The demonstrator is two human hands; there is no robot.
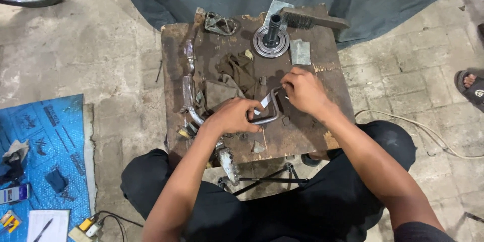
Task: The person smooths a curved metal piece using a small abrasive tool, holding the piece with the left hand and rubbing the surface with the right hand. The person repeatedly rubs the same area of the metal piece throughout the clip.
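On the worn wooden tabletop, a long chromed lever lies at the left. Just right of it the left hand has its grip closed around a bent metal bracket at mid-tabletop. The right hand pinches the bracket's far right corner; the work looks like fitting or adjusting it, which calls for a steady left hold.

Bent metal bracket on table, before hub.

Between the left hand and the right hand sits a bent metal bar, smooth and a bit shiny. Under both hands is a wooden table, rough, dark and stained. Just past the hands lies a matt brown cloth, and farther off a shiny round metal part.
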